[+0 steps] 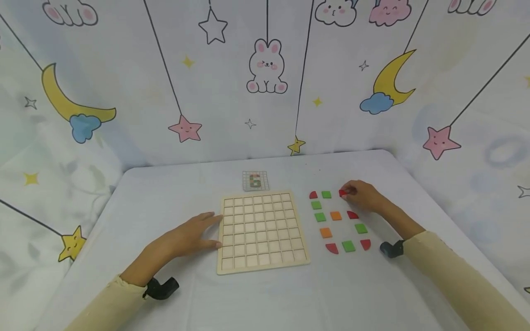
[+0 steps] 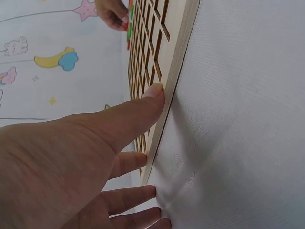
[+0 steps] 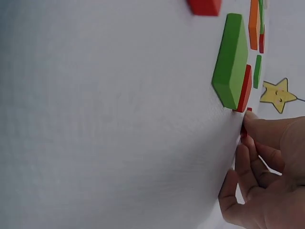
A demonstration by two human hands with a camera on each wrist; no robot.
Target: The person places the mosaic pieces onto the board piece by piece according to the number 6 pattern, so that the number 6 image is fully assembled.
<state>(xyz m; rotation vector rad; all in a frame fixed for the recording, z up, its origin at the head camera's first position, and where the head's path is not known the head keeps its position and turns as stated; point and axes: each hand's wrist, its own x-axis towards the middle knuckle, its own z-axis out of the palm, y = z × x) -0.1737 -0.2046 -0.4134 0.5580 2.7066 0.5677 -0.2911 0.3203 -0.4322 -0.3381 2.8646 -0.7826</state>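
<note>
A pale wooden grid board (image 1: 263, 232) with square recesses lies on the white table. At its left edge rests my left hand (image 1: 188, 236), thumb and forefinger touching the frame, fingers fairly straight. The left wrist view shows the thumb (image 2: 128, 119) on the board's rim (image 2: 174, 62). My right hand (image 1: 364, 195) pinches a red quarter-circle tile (image 1: 342, 193) between thumb and fingers, at the far right corner of the loose tiles. In the right wrist view that red tile (image 3: 244, 132) is mostly covered by the fingertips, close to the tabletop.
Right of the board lie several loose tiles: green squares like this green tile (image 1: 348, 246), orange squares like this orange tile (image 1: 326, 232), and red quarter circles like this red tile (image 1: 332, 248). Behind the board sits a small pattern card (image 1: 255, 181). A printed cloth backdrop (image 1: 232, 92) surrounds the table.
</note>
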